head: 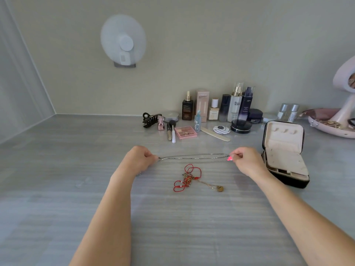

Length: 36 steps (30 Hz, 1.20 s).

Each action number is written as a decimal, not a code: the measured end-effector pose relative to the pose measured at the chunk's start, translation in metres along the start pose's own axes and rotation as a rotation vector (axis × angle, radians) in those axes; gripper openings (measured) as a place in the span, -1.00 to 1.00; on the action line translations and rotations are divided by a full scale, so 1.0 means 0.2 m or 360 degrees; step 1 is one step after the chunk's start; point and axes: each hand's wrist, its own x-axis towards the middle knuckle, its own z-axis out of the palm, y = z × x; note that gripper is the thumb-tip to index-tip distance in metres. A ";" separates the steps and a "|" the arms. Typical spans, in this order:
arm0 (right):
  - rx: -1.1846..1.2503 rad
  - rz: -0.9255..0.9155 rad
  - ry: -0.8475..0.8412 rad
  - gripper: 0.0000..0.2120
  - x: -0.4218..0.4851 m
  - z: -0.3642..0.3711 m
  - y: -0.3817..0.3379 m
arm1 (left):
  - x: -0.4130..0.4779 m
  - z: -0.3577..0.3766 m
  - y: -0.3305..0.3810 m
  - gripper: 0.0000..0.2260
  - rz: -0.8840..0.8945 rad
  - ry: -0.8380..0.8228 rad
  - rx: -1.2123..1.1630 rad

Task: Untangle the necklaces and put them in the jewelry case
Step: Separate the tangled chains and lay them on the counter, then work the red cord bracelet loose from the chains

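Silver chain necklace: stretched taut above the table, one end pinched in my left hand, the other, with a pink tag, pinched in my right hand. Tangled red cords and gold heart pendant: lying just nearer me than the chain, between my forearms. Open jewelry case: just right of the chain, beside my right hand.

A wall fan shows only as a pale blur. At the right edge, a mirror and its tray are cut off. Both ends of the silver chain vanish inside the curled fingers of the left hand and right hand. Labels on the bottles are too small to read.
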 end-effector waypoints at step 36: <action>-0.0287 -0.0650 -0.0409 -0.86 -0.24 0.06 -0.18 | -0.20 0.22 0.33 -0.78 0.0461 -0.0406 0.0363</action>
